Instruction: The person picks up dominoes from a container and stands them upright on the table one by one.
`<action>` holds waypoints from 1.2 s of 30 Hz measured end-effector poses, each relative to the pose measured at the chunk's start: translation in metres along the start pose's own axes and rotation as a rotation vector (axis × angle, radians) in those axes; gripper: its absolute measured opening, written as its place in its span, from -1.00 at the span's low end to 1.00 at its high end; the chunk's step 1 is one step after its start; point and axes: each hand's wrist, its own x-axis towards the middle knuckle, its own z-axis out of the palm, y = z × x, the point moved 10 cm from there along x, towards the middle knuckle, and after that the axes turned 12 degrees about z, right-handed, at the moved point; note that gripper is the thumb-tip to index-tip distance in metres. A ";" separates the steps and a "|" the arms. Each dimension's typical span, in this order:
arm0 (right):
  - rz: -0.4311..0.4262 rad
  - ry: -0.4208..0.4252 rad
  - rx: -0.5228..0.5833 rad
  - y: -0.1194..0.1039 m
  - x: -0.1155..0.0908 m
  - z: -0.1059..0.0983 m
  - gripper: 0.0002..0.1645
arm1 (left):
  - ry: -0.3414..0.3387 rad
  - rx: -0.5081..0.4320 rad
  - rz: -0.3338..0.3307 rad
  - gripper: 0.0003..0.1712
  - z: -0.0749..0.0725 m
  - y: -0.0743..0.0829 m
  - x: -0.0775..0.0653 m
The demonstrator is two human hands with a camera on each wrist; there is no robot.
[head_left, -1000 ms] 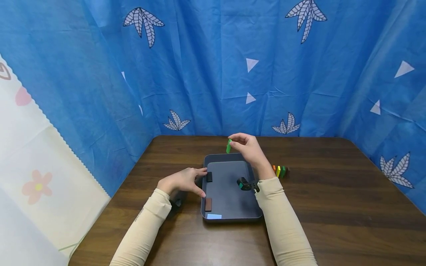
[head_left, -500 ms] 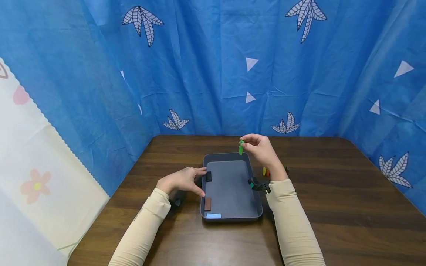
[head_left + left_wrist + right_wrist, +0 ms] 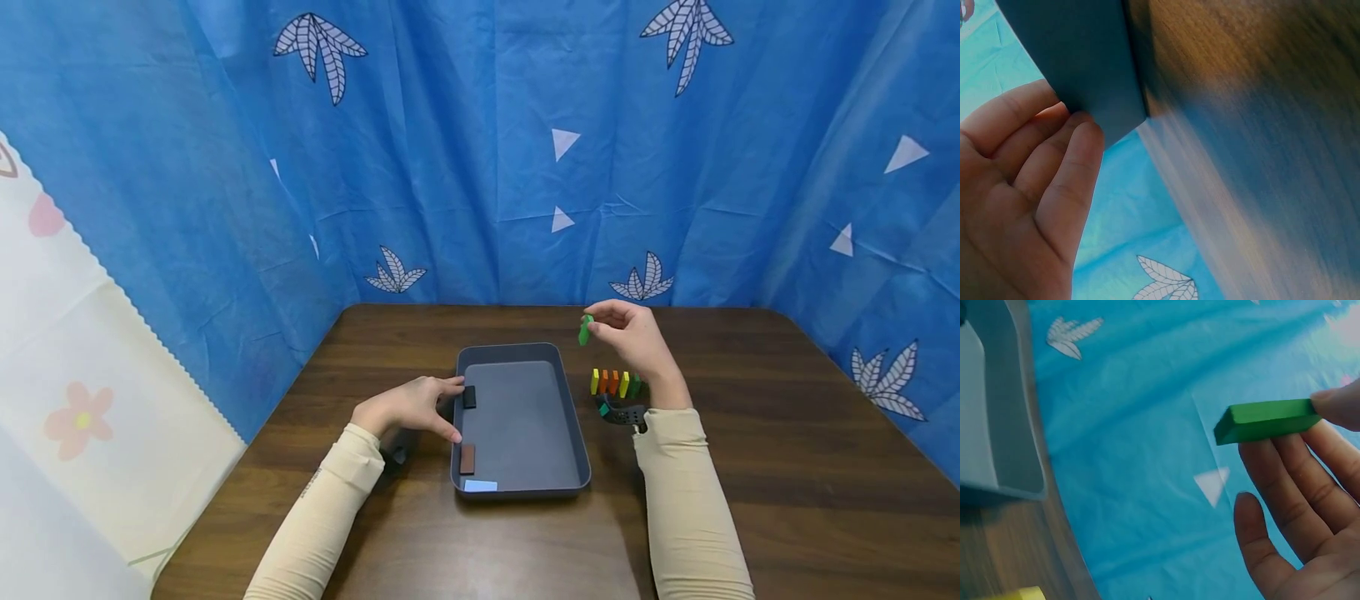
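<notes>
My right hand (image 3: 632,340) is raised above the table, beyond the tray's far right corner. Between thumb and fingertips it pinches a bright green domino (image 3: 585,330); the right wrist view shows this green domino (image 3: 1266,420) lying lengthwise off the fingertips. My left hand (image 3: 408,408) rests against the left wall of a dark grey tray (image 3: 581,454), its thumb and fingers spread along the rim. In the left wrist view, the fingers (image 3: 1063,169) touch the tray's outer wall (image 3: 1094,69). Inside the tray's left side lie a black domino (image 3: 469,397), a brown domino (image 3: 467,459) and a light blue domino (image 3: 480,486).
Right of the tray, several dominoes stand in a row, among them a yellow domino (image 3: 595,382), an orange domino (image 3: 604,382) and a dark green domino (image 3: 634,386). The right wrist and its camera (image 3: 621,412) are close to them. A blue curtain (image 3: 525,167) hangs behind the wooden table (image 3: 787,433).
My right hand has moved right with the green domino, from above the tray's far edge to beyond its right side, uncovering more of the standing row. My left hand has stayed at the tray.
</notes>
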 end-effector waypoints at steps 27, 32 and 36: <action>0.203 0.104 -0.234 0.069 -0.037 -0.089 -0.59 | -0.007 0.009 -0.005 0.07 0.000 -0.002 0.001; 0.270 0.077 -0.256 0.090 -0.040 -0.092 -0.56 | -0.011 -0.004 -0.014 0.08 0.000 -0.003 0.001; 0.315 0.035 -0.247 0.107 -0.041 -0.089 -0.54 | -0.015 0.003 -0.014 0.08 0.000 -0.004 0.001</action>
